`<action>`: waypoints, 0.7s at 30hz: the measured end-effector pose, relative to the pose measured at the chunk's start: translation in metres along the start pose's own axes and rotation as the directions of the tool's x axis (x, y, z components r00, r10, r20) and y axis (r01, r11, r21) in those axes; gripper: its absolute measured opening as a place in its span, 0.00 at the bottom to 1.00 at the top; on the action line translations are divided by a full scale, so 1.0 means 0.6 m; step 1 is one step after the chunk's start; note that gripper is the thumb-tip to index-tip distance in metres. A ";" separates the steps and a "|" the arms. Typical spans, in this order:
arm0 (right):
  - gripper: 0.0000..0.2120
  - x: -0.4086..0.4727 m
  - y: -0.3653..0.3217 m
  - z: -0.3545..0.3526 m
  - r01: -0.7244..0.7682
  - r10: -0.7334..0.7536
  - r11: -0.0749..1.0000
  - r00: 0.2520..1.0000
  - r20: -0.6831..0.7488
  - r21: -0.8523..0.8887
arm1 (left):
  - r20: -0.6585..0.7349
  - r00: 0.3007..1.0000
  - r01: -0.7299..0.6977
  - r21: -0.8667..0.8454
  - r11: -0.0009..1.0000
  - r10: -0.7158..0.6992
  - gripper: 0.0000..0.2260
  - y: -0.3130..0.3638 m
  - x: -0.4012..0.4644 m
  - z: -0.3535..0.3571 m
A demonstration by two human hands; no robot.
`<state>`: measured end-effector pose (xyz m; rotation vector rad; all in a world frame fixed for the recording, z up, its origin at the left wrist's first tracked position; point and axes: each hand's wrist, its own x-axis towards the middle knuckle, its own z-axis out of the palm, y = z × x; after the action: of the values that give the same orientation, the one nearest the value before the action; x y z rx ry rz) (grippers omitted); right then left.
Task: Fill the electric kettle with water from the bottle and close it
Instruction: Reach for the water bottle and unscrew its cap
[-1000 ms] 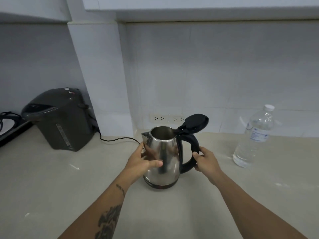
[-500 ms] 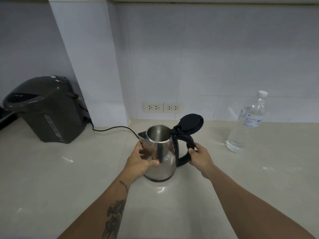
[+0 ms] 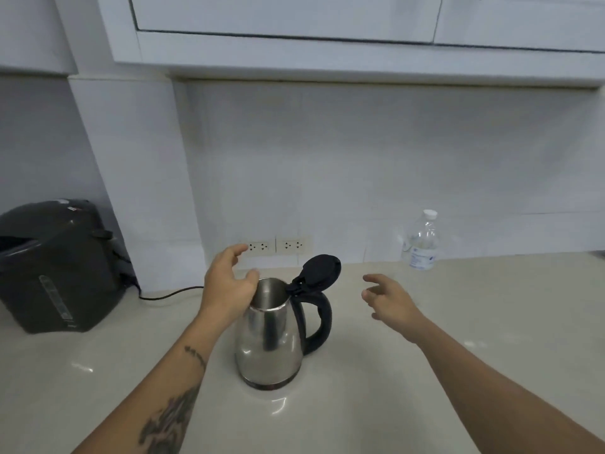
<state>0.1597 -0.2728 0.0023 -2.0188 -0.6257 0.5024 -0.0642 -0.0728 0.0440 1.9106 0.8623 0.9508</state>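
Observation:
A steel electric kettle (image 3: 270, 342) with a black handle stands on the pale counter (image 3: 376, 404), its black lid (image 3: 319, 271) flipped up and open. My left hand (image 3: 227, 286) hovers at the kettle's left rim, fingers apart, thumb near the rim. My right hand (image 3: 388, 298) is in the air to the right of the handle, fingers spread, holding nothing. A clear plastic water bottle (image 3: 422, 242) with a white cap stands upright at the back right, against the wall, well beyond my right hand.
A dark grey hot-water dispenser (image 3: 55, 270) sits at the left, its black cord (image 3: 167, 293) running along the counter behind the kettle. Two wall sockets (image 3: 276, 246) are behind the kettle. White cabinets (image 3: 327, 27) hang overhead.
Both hands have let go of the kettle: the left lifted to the rim, the right moved away from the handle toward the right. The camera view tilted up.

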 end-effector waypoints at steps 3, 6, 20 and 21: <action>0.19 0.011 -0.023 -0.073 0.035 -0.037 0.999 0.997 -0.070 -0.028 | 0.051 0.991 -0.121 -0.021 0.992 0.122 0.19 0.074 0.035 0.039; 0.20 0.031 -0.044 -0.145 0.067 -0.077 0.995 0.987 -0.139 -0.072 | 0.118 0.972 -0.200 -0.038 0.979 0.203 0.17 0.140 0.060 0.099; 0.31 0.215 -0.068 -0.325 0.105 -0.152 0.846 0.987 -0.048 -0.523 | 0.275 0.911 -0.343 0.092 0.935 0.307 0.16 0.259 0.098 0.368; 0.30 0.229 -0.068 -0.325 0.114 -0.152 0.835 0.988 -0.028 -0.538 | 0.271 0.915 -0.336 0.101 0.937 0.299 0.16 0.260 0.099 0.378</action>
<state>0.3706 -0.3002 0.1184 -2.4802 -0.9359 0.1753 0.1902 -0.1730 0.1109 2.2886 0.4892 0.8221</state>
